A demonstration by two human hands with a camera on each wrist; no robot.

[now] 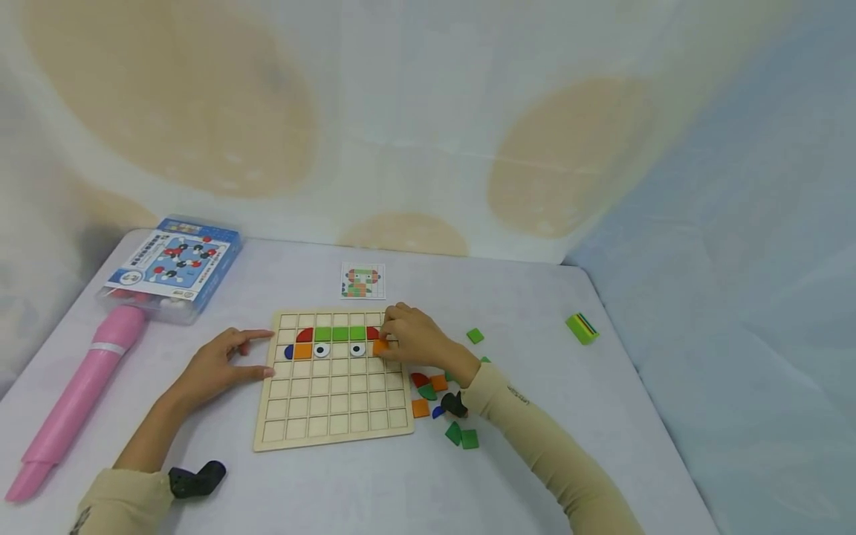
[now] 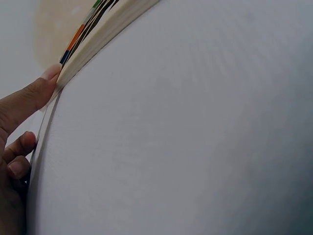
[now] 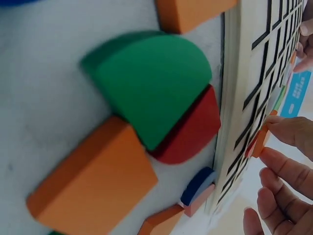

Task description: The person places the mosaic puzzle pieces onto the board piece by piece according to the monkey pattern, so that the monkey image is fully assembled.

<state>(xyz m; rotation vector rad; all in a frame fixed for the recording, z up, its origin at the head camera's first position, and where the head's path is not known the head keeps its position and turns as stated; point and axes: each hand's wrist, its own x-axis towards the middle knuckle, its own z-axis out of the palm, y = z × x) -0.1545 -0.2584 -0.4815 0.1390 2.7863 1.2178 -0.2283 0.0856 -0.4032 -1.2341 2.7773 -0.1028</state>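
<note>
A wooden grid board [image 1: 328,405] lies flat on the table. Its upper rows hold red corner pieces [image 1: 305,335], green squares [image 1: 340,334], an orange square [image 1: 303,351], a blue piece [image 1: 289,351] and two eye tiles [image 1: 322,350]. My right hand [image 1: 417,338] is over the board's upper right part and pinches an orange square tile [image 3: 261,139] between thumb and forefinger, at the second row. With thumb and forefinger spread, my left hand [image 1: 217,364] touches the board's left edge. In the left wrist view, a fingertip [image 2: 51,72] rests against that edge.
Loose green, orange, red and blue pieces [image 1: 420,408] lie right of the board. A pattern card [image 1: 363,281] sits behind it. At left are a boxed molecule set [image 1: 174,264] and a pink cylinder [image 1: 83,401]; a green block [image 1: 582,328] lies far right.
</note>
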